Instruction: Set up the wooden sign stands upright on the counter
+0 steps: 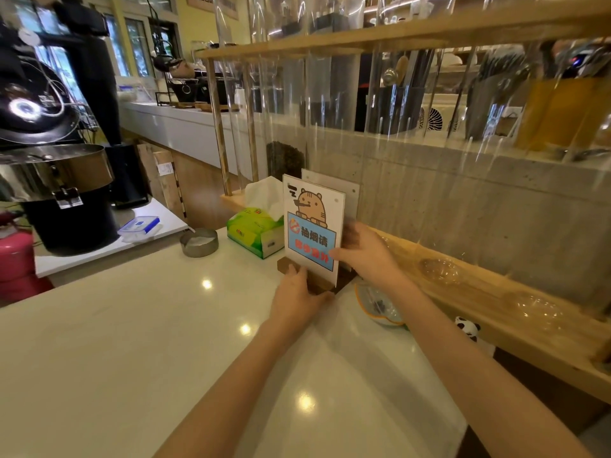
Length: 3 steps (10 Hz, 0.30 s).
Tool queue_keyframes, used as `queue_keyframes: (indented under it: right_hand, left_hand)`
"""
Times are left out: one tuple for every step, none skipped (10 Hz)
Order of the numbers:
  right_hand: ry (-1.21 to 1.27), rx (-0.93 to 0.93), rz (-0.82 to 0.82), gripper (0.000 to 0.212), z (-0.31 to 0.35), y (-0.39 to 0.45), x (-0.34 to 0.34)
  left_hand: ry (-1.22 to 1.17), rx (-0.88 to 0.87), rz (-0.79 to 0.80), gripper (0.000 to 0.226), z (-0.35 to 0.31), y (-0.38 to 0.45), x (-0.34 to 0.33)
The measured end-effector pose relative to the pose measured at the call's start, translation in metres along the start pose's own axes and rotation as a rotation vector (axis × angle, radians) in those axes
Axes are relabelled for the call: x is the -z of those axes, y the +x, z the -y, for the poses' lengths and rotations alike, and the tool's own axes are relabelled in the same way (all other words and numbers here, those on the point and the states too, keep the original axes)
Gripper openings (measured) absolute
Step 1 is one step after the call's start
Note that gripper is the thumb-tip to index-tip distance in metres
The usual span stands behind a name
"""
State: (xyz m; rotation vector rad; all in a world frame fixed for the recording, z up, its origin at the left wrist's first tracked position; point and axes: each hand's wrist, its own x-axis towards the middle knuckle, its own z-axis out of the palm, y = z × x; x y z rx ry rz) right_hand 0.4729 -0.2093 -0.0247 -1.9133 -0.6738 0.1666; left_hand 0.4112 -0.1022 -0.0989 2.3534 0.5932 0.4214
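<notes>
A sign stand with a cartoon tiger card [312, 223] stands upright in a dark wooden base [317, 283] on the white counter [165, 342]. My left hand [296, 299] grips the base's front from below. My right hand [365, 254] holds the card's right edge, thumb on its front. Close behind it stands a second stand with a plain white panel [344, 190], mostly hidden by the first.
A green tissue box [256, 234] sits left of the sign, and a round metal ashtray [199, 242] further left. A small dish [380, 304] and a panda figure [468, 328] lie to the right. A wooden ledge [496, 302] and concrete wall run behind. A coffee roaster [56, 180] stands far left.
</notes>
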Motion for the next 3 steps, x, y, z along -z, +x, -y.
queue_keyframes:
  right_hand:
    - [0.150, 0.104, -0.204, 0.056, 0.030, -0.013, -0.003]
    - [0.212, 0.296, -0.387, 0.040, 0.072, -0.035, -0.006]
    - [0.412, 0.532, -0.462, 0.025, 0.120, -0.074, 0.004]
  left_hand:
    - [-0.026, -0.046, -0.052, 0.075, -0.001, -0.009, 0.030]
    - [-0.022, -0.085, -0.171, 0.076, -0.001, -0.024, 0.071]
    - [-0.057, -0.140, -0.321, 0.065, 0.005, -0.039, 0.121]
